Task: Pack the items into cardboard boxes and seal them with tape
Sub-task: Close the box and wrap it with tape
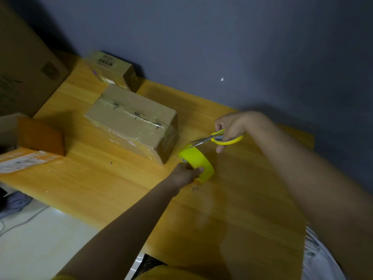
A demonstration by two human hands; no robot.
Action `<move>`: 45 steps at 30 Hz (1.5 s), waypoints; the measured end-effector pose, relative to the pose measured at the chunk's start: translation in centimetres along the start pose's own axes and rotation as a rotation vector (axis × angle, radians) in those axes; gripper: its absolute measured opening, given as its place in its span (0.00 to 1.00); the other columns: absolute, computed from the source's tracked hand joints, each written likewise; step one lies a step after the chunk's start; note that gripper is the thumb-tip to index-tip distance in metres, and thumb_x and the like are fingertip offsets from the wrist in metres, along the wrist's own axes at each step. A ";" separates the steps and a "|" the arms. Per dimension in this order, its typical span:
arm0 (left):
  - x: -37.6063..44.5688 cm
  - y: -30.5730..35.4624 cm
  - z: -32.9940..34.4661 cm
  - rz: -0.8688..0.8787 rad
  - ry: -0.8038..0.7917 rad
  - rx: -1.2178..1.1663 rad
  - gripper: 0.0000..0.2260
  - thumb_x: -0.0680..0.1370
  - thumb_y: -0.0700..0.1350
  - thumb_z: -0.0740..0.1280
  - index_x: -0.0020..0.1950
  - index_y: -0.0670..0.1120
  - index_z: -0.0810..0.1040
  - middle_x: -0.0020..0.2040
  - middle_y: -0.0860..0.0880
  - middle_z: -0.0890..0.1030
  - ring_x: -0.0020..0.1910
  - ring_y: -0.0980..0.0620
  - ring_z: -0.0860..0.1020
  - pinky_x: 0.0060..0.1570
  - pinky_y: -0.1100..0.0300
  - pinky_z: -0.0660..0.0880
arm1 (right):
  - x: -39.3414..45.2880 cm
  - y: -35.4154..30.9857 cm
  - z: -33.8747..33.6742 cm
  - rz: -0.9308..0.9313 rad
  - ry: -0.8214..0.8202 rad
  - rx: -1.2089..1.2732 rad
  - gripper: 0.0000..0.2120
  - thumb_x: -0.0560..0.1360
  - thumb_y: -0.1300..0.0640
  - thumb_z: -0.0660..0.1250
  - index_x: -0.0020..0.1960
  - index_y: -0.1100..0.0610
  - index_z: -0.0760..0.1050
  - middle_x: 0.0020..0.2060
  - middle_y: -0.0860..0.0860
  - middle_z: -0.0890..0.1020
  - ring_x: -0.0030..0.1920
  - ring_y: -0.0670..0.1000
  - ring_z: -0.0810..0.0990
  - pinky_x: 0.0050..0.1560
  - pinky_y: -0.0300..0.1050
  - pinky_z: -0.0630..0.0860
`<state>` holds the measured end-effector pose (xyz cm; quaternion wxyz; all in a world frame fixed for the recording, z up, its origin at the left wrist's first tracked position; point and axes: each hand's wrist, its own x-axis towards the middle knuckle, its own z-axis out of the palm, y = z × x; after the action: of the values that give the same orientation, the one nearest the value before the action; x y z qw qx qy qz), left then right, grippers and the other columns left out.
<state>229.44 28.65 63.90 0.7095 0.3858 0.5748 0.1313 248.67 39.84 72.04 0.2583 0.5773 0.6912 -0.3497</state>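
A closed cardboard box (133,122) with clear tape across its top stands on the wooden table (101,188). Just right of its near corner, my left hand (184,174) grips a yellow tape roll (196,161) on edge on the table. My right hand (230,128) holds yellow-handled scissors (218,138), fingers through the handles. The blade tips point left and reach the top of the roll, close to the box's right end.
A second taped cardboard box (113,67) sits at the table's far corner by the grey wall. A large carton (24,63) stands at the left. An orange open box (34,144) lies at the left edge. Cables lie on the white floor (40,239) below.
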 end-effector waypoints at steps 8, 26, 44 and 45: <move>0.2 -0.2 -0.4 0.042 -0.018 0.045 0.12 0.79 0.43 0.67 0.60 0.39 0.77 0.51 0.47 0.80 0.44 0.57 0.78 0.35 0.72 0.73 | 2.3 -1.4 -0.2 -0.072 0.024 -0.030 0.23 0.58 0.44 0.81 0.41 0.52 0.72 0.35 0.45 0.76 0.36 0.48 0.72 0.33 0.42 0.66; 0.3 0.0 -0.6 0.067 -0.038 0.043 0.15 0.79 0.40 0.66 0.64 0.35 0.74 0.61 0.39 0.78 0.60 0.43 0.77 0.60 0.53 0.74 | 1.5 3.0 2.9 0.274 0.196 -0.024 0.26 0.70 0.36 0.69 0.51 0.59 0.75 0.53 0.57 0.80 0.52 0.59 0.79 0.46 0.45 0.72; -0.8 1.4 -1.1 0.053 0.001 0.534 0.17 0.79 0.54 0.64 0.37 0.42 0.75 0.35 0.45 0.76 0.47 0.40 0.80 0.41 0.56 0.73 | 2.5 -4.5 11.1 0.077 0.288 0.963 0.26 0.75 0.36 0.63 0.59 0.56 0.79 0.62 0.52 0.77 0.66 0.53 0.72 0.61 0.45 0.67; -1.2 2.3 -1.1 0.038 0.016 0.795 0.19 0.80 0.57 0.62 0.40 0.41 0.76 0.38 0.42 0.78 0.48 0.40 0.80 0.45 0.53 0.74 | 3.0 -4.9 11.1 0.060 0.250 0.932 0.25 0.75 0.40 0.64 0.60 0.59 0.79 0.62 0.54 0.78 0.65 0.54 0.74 0.63 0.46 0.69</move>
<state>228.62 29.86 66.31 0.4978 0.6399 0.5792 -0.0853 242.78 32.56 63.80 -0.1031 0.6887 0.4698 -0.5426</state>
